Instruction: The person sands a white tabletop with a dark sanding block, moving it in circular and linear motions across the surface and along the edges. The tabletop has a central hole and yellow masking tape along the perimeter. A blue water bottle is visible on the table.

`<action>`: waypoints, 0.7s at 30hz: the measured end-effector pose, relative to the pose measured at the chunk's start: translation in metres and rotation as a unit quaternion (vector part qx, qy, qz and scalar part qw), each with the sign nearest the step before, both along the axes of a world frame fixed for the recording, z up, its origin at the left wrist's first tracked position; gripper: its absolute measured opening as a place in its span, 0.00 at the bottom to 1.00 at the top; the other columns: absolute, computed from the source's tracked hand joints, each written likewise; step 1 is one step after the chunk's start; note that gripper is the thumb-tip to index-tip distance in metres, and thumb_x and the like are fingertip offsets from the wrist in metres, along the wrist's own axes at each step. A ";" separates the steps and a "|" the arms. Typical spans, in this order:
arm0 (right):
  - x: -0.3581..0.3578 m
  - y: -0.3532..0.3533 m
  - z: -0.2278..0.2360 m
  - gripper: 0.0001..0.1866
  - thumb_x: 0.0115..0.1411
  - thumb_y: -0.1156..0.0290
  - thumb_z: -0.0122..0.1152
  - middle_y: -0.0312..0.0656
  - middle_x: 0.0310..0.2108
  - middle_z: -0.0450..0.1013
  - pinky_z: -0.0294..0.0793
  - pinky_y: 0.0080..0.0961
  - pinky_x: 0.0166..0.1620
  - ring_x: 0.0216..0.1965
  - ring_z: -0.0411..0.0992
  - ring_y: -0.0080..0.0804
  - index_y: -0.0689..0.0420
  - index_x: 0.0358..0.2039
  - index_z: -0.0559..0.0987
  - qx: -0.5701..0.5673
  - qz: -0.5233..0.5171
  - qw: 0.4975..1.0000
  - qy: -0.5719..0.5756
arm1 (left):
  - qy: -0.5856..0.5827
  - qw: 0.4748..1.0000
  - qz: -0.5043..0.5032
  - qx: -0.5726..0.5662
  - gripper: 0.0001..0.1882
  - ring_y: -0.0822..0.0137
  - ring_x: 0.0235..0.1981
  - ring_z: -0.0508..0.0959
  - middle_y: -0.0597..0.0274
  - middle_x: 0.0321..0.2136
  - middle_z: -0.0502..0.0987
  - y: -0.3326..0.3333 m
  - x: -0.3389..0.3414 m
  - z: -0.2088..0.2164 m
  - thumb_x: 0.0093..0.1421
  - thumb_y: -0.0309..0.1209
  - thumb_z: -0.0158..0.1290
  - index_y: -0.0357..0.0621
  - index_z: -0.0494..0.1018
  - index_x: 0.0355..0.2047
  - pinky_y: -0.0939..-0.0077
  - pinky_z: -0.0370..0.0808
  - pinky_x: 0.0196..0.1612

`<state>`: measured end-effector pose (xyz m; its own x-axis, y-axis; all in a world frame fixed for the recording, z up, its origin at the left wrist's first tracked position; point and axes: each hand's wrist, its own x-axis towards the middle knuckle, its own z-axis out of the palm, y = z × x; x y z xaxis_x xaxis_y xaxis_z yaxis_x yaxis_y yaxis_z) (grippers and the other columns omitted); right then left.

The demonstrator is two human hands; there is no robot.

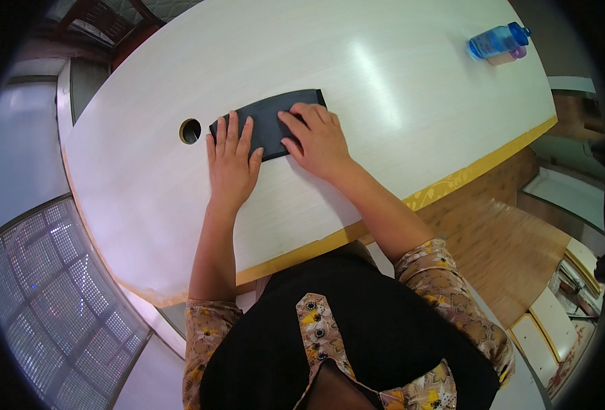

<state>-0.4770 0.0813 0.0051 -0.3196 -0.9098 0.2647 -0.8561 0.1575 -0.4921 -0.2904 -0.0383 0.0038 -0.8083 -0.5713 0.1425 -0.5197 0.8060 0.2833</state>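
Pressing on dark flat piece (269,116), left hand (232,164) lies palm down across left end, fingers apart, nothing clamped. Right hand (319,140) rests on right part, fingers curled, thumb and forefinger tips apart; cannot tell whether material is pinched. Piece location: on white table (411,147), right of round hole (190,131). Containers: blue see-through bottle (493,43), blue cap, at far right; pinkish container (506,58), purple top, just beside it. Contents of both: cannot tell.

1 white table (145,198), perhaps a chair (104,19)
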 end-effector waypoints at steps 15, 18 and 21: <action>-0.024 0.011 -0.014 0.30 0.61 0.59 0.71 0.42 0.69 0.65 0.59 0.50 0.69 0.70 0.59 0.51 0.51 0.63 0.77 -0.037 -0.081 0.995 0.037 | -0.028 0.998 0.055 -0.006 0.41 0.53 0.79 0.50 0.53 0.77 0.55 0.007 0.021 -0.003 0.66 0.51 0.57 0.45 0.61 0.74 0.44 0.43 0.77; -0.039 0.001 -0.015 0.31 0.61 0.65 0.72 0.38 0.66 0.68 0.60 0.48 0.65 0.66 0.62 0.47 0.48 0.64 0.76 -0.048 -0.112 0.992 0.037 | -0.027 0.998 0.052 -0.010 0.41 0.53 0.79 0.50 0.54 0.77 0.54 0.007 0.024 -0.004 0.67 0.53 0.57 0.46 0.61 0.74 0.45 0.43 0.78; -0.044 -0.009 -0.015 0.30 0.59 0.66 0.73 0.39 0.57 0.74 0.62 0.46 0.62 0.60 0.65 0.46 0.49 0.63 0.77 -0.044 -0.095 0.994 0.009 | -0.028 0.998 0.054 -0.019 0.41 0.54 0.79 0.50 0.54 0.77 0.54 0.008 0.024 -0.005 0.68 0.52 0.56 0.46 0.61 0.74 0.45 0.43 0.78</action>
